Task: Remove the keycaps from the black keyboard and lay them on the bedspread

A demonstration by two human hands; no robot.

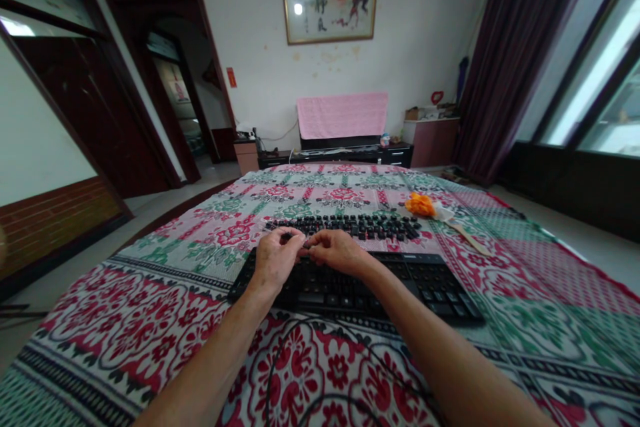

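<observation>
**Many keycaps off the board, some keys seemingly on it, one small piece between my fingertips**

My left hand (277,257) and right hand (340,251) meet above the left half of a black computer keyboard (345,290). The thumb and forefinger of each are pinched together on a small dark piece (307,244), probably a keycap, though it is too small and too shaded by my fingers to be sure.

The keyboard lies flat in front of me on the patterned tablecloth (530,320), its long side facing me, with a black cable (395,367) looping across the cloth on my side. Just beyond it, loose black keycaps (356,229) lie spread in rough rows.

As I judge it, the work is partway: a large batch of caps is off the board, while keys seem to sit in its near row and towards its right end. The part under my hands looks barer, but my hands and right forearm hide much of it, so I can't count what is left.

Right of the caps, an orange bundle (420,205) and a wooden handle (470,239) lie well apart from my fingers, neither one touched.
</observation>
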